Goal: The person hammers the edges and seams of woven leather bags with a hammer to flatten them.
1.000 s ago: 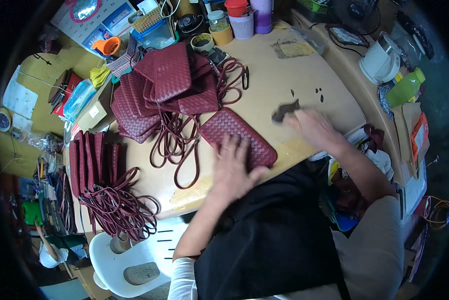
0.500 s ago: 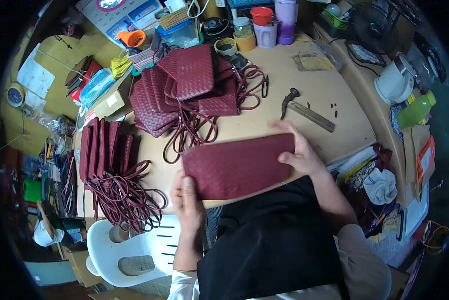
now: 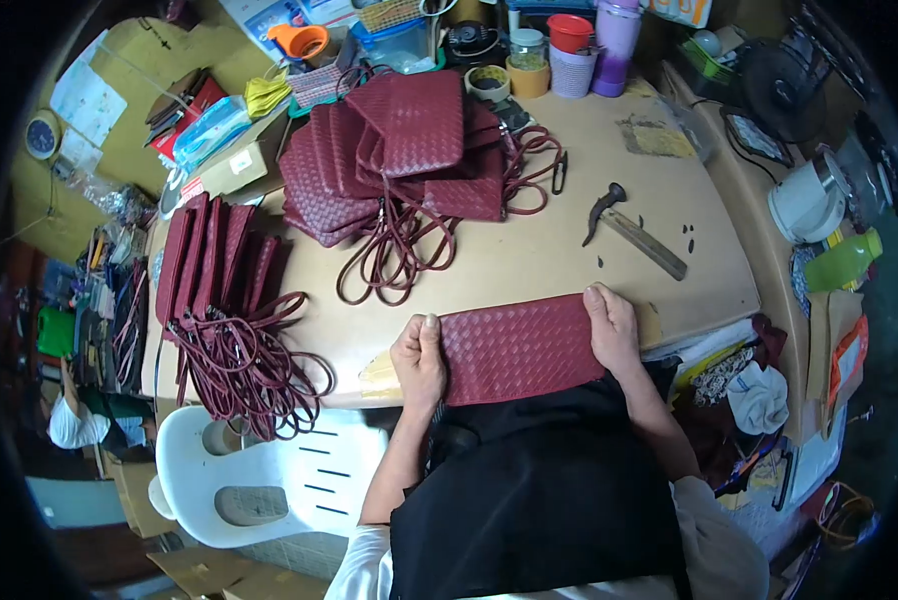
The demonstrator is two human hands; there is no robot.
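Note:
A flat burgundy pouch (image 3: 521, 348) with a woven pattern is stretched between my two hands at the table's front edge. My left hand (image 3: 419, 358) is closed on its left end, thumb on top. At the opposite end my right hand (image 3: 614, 325) grips it the same way, with the fingers hidden behind. Beyond the pouch lies a heap of similar woven pouches (image 3: 424, 125), their cord straps trailing forward. More burgundy pouches (image 3: 214, 250) stand in a row at the left, with a tangle of straps (image 3: 244, 375) hanging over the edge.
A hammer (image 3: 634, 232) lies on the right of the table (image 3: 529, 260). Tape rolls, a glass jar (image 3: 527, 50) and a purple tumbler (image 3: 617, 45) line the back. A white plastic chair (image 3: 269, 480) stands at the front left. Another person (image 3: 77, 420) is far left.
The pouch, tilted and blurred before, is now steadier and its woven face shows clearly. My hands have drawn closer together, the left moving rightward. The whole view has shifted slightly.

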